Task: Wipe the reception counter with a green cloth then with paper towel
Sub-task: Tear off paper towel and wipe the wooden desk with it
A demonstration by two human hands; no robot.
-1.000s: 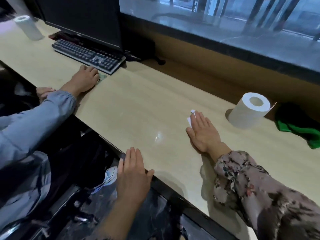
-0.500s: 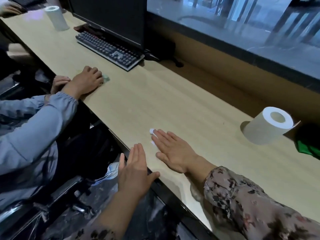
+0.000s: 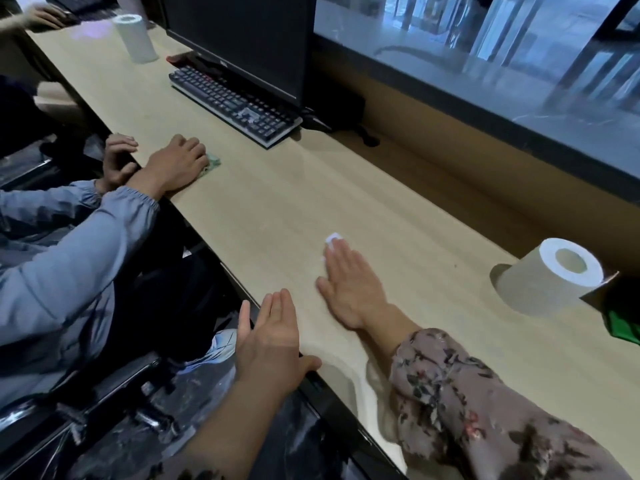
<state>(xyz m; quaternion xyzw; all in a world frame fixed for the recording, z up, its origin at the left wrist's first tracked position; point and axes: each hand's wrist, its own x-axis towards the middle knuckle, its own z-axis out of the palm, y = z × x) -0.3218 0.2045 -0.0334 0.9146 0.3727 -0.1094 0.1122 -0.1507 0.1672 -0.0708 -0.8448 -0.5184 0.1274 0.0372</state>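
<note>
At the far left we see another person's hand (image 3: 171, 164), in a pale blue sleeve, with fingers curled over a small pale green rag (image 3: 212, 163) on the long light wood-grain counter (image 3: 277, 202). Above it in the upper left stands an upright white paper roll (image 3: 135, 38). To its right is a black keyboard (image 3: 235, 105) in front of a black monitor (image 3: 242, 39).

Low in the centre, our left hand (image 3: 273, 337) rests at the counter's dark front edge, fingers straight and holding nothing, much as half a second ago. Just right of it, our right hand (image 3: 349, 289) lies flat, straight fingers pressing a small folded white paper towel piece (image 3: 333, 238) onto the counter. Half a second ago those fingers pointed toward the left with the paper close to the left fingertips. Now they point up the frame and the paper lies farther from the left hand.

At the right a white toilet-paper-style roll (image 3: 550, 278) lies tilted, and the bright green cloth (image 3: 623, 329) sits at the frame's right edge.
</note>
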